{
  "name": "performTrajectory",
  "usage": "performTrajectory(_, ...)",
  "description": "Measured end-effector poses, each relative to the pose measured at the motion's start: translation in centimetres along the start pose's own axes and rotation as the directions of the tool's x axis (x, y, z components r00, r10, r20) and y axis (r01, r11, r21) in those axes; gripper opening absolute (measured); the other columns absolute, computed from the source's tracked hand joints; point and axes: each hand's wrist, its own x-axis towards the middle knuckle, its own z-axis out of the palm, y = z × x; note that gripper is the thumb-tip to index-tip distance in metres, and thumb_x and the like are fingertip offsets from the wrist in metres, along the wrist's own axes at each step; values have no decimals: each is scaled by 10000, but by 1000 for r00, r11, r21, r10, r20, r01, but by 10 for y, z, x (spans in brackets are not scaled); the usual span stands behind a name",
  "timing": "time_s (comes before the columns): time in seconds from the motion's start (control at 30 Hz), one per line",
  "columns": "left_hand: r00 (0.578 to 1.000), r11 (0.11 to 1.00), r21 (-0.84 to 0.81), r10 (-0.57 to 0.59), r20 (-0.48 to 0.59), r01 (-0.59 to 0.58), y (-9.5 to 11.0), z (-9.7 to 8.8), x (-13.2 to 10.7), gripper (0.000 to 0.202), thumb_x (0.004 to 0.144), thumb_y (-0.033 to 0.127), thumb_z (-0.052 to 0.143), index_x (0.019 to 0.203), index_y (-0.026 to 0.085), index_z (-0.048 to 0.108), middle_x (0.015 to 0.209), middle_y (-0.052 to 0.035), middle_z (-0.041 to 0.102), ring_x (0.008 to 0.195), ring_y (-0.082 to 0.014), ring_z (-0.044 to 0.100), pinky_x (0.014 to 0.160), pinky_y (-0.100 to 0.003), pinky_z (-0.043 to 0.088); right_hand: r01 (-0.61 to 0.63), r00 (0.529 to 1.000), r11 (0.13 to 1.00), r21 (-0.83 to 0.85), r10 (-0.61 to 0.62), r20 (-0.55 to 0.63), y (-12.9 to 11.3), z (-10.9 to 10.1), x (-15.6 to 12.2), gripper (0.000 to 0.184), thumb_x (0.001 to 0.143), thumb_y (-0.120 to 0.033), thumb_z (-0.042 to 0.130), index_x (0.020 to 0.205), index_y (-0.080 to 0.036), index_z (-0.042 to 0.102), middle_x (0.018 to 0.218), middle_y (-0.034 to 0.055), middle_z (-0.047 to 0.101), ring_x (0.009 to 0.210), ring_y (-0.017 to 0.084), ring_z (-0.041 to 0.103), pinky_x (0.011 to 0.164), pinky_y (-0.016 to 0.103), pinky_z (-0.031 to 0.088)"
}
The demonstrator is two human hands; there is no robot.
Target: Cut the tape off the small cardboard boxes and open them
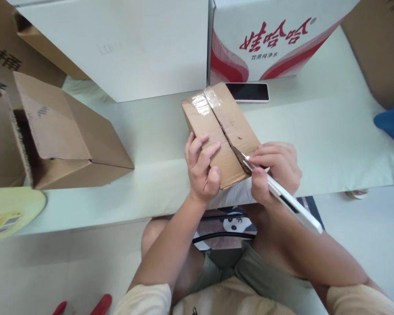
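A small brown cardboard box (238, 127) lies tilted at the middle of the table, with clear tape across the far end of its top seam. My left hand (202, 170) holds the box at its left side, fingers bent over the top and thumb near the close end. In my right hand (279, 168) is a white utility knife (287, 199), gripped between thumb and fingers. Its blade sits in the seam near the close end, and the tip is hidden there. Along the seam the cardboard edges are slightly parted.
Behind the box lies a phone (249, 92), next to a white-and-red carton (265, 39) and a large white box (134, 52). An opened cardboard box (85, 135) and a yellow container (16, 210) stand left. A blue object (392, 124) is at right. The pale tablecloth (157, 175) ends near my knees.
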Motion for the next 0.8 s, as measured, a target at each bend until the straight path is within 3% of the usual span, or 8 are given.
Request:
performTrajectory(0.17, 1000, 1000, -17, -19, -7, 19, 1, 1, -1, 451, 1066, 514, 304, 1281, 299, 637, 1388, -86, 624, 1355, -262, 604, 1278, -528, 371, 31, 998, 992, -123, -24, 57, -8, 0, 7, 29, 909, -264, 659, 889, -284, 650, 811, 16, 733, 813, 229, 693, 780, 437, 506)
performTrajectory(0.37, 998, 999, -28, -43, 54, 45, 2, -6, -1, 496, 1069, 536, 308, 1271, 258, 666, 1422, -110, 615, 1372, -300, 591, 1208, -537, 440, 25, 999, 1000, 3, -25, 20, -2, -6, 2, 56, 908, -256, 627, 867, -280, 656, 744, 7, 706, 769, 225, 689, 738, 441, 527)
performTrajectory(0.53, 997, 998, -46, -49, 61, 52, 2, -5, 1, 508, 1067, 529, 297, 1262, 247, 671, 1429, -119, 615, 1362, -309, 596, 1200, -540, 444, 26, 999, 998, 60, -28, 30, -2, -14, -3, 187, 927, -313, 574, 753, -282, 635, 642, 2, 646, 675, 221, 656, 685, 460, 506)
performTrajectory(0.6, 996, 998, -27, -60, 66, 62, 1, -5, 1, 537, 1065, 553, 280, 1251, 244, 678, 1412, -121, 626, 1356, -312, 600, 1200, -545, 443, 12, 1000, 994, 112, -10, -19, -3, -15, 0, 210, 932, -328, 580, 738, -271, 636, 615, -2, 624, 622, 202, 625, 658, 443, 487)
performTrajectory(0.7, 997, 998, -23, -50, 60, 52, 0, -5, 0, 530, 1060, 561, 300, 1259, 249, 680, 1406, -127, 626, 1376, -325, 584, 1213, -568, 423, -72, 969, 941, 332, 144, -199, 1, -13, 6, 363, 1009, -414, 503, 709, -244, 617, 540, -11, 506, 490, 156, 487, 524, 369, 379)
performTrajectory(0.8, 1000, 999, -51, -14, 12, 14, 2, -2, -3, 521, 1034, 591, 358, 1327, 261, 635, 1442, -139, 580, 1435, -345, 531, 1243, -600, 379, -190, 879, 833, 520, 380, -288, 13, -10, 7, 482, 1071, -557, 379, 809, -251, 642, 491, -65, 356, 368, 118, 310, 412, 312, 240)
